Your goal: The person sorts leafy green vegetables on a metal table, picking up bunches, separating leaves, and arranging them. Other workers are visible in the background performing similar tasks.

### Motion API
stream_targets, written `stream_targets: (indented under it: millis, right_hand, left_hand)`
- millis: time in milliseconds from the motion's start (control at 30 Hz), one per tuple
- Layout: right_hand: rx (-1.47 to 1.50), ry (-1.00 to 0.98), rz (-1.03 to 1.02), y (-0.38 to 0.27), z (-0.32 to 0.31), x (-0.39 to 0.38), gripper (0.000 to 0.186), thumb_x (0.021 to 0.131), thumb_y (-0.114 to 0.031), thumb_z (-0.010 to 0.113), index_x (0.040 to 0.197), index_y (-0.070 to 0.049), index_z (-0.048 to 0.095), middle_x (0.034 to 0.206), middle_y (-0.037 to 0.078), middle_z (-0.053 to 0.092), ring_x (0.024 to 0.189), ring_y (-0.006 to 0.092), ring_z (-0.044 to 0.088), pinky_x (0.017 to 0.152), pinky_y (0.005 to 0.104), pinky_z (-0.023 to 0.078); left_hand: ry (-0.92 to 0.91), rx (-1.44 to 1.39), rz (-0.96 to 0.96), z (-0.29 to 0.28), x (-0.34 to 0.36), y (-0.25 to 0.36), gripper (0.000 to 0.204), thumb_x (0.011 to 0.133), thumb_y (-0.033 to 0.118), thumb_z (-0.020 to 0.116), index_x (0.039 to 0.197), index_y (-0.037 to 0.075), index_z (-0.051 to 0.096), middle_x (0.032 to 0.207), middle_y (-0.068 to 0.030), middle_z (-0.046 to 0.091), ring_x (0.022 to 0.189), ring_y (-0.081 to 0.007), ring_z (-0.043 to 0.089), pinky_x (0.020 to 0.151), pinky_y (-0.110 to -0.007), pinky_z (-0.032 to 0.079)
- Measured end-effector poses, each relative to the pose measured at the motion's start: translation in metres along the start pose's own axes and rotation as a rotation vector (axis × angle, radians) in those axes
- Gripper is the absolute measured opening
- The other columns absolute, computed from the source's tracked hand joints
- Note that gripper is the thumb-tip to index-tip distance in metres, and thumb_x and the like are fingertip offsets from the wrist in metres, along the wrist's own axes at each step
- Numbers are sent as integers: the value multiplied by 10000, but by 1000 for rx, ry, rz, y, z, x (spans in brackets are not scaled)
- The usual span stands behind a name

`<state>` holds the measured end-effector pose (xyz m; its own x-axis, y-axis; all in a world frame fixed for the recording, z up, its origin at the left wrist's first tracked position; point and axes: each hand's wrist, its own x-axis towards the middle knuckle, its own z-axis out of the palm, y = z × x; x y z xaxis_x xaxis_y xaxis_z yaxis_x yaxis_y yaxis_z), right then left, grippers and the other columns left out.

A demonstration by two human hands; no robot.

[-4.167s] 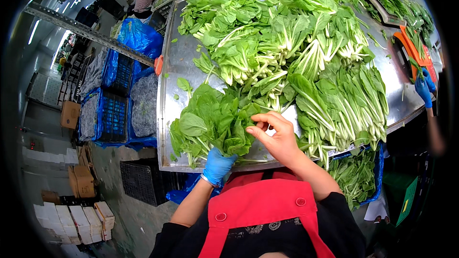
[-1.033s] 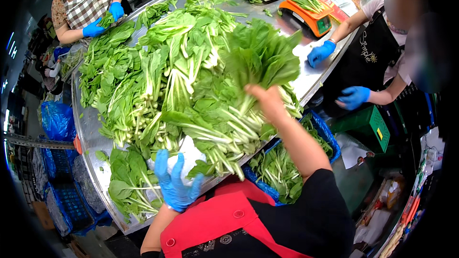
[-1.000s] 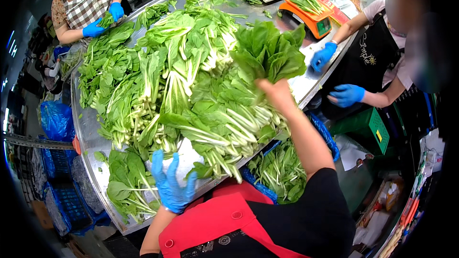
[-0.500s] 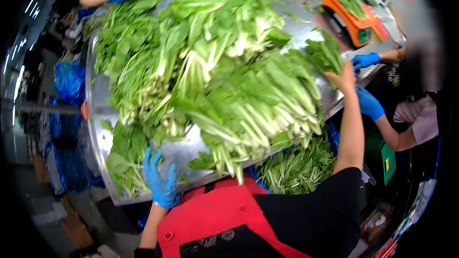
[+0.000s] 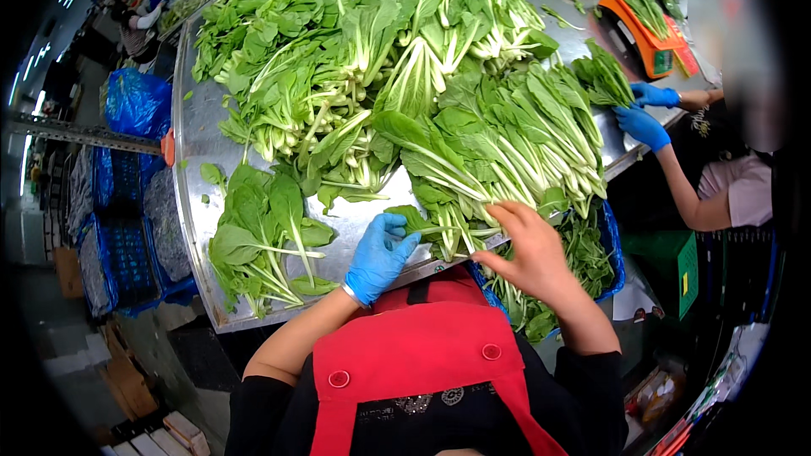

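My left hand (image 5: 378, 260), in a blue glove, is at the table's near edge. Its fingers are loosely bent, with a gap to the thumb, and the fingertips are beside a small leaf (image 5: 411, 219). My bare right hand (image 5: 534, 255) has thumb and fingers apart, by the stem ends of a row of leafy greens (image 5: 498, 148). I see nothing held in either hand. Left of my gloved hand lies a small loose pile of greens (image 5: 266, 236). A larger heap of leafy greens (image 5: 363, 42) covers the middle of the metal table (image 5: 198, 131).
Below the table edge stands a blue basket (image 5: 615, 266) of loose leaves. At the right, a co-worker's blue-gloved hands (image 5: 646, 114) hold a bunch of greens (image 5: 603, 76). An orange scale (image 5: 646, 42) is behind them. Blue-lined crates (image 5: 127, 262) are at the left.
My right hand has come back from beside the co-worker to the near edge, leaving the bunch of greens in the co-worker's hands. My left hand has moved right, away from the small pile.
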<state>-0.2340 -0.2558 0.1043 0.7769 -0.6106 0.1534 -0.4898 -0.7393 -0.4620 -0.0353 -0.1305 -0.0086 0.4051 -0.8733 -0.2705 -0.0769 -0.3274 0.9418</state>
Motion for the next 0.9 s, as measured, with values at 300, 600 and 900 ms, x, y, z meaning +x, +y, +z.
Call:
stream_targets:
  millis: [300,600,900]
  right_hand:
    - [-152,339,168,25,66,22,271,741,-104,626,992,-15,581,874,100,565,825,288,521,689,365,431]
    - [1238,184,664,-43,82,4,272,852,-54,523,1109,33,532,782,83,591,604,105,544,439,195,378]
    - [1601,-173,482,-71,121,3,251,888,-85,483,1120,-7,430,938,90,609,795,138,599,633,223,440]
  left_hand:
    - [-141,388,182,45,19,29,750,657,302,707,1244,25,331,1129,-240,406,980,-376,492,859,-384,420]
    - [-63,527,298,-28,-16,36,675,682,221,697,1269,125,378,1144,-153,393,899,-288,542,725,-354,484]
    - [75,-477,-104,-39,-37,41,266,796,107,637,1037,41,546,867,-49,564,689,-76,536,599,-194,452]
